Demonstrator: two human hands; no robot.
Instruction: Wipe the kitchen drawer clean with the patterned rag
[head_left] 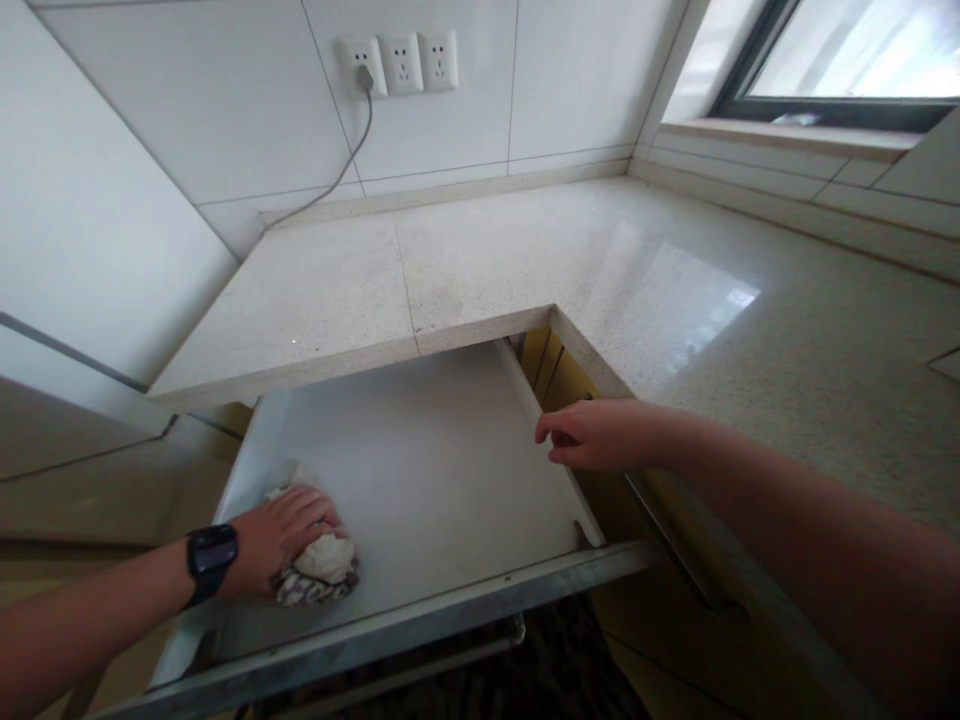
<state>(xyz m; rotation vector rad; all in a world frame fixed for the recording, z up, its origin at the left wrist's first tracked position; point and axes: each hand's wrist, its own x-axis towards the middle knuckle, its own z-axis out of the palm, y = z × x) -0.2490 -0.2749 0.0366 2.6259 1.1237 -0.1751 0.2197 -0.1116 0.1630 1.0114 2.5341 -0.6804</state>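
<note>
- Head view, left hand: we see the left hand (289,535) in the drawer (442,470), its fingers bent down over a crumpled cloth (322,580) and gripping it against the drawer floor.
- Head view, cloth: we find it bunched under and in front of the palm, pale with a dark pattern, in the front left part of the drawer, near the left side wall.
- Head view, wrist: we note a dark watch (212,562) strapped around the left wrist.
- Head view, right hand: we see the right hand (592,432) at the drawer's right side wall, fingers curled and a small gap between forefinger and thumb; we cannot tell whether the fingertips touch the rim.
- Head view, drawer: we see it pulled out below the counter (480,250), its pale floor bare around the cloth, with a handle (450,662) on its front.
- Head view, surroundings: we observe the speckled counter turning a corner behind and to the right of the drawer. Three sockets (403,64) sit side by side on the tiled wall (225,100); a plug (364,80) with a grey cable (352,155) occupies the leftmost. A window (862,55) stands at upper right.
</note>
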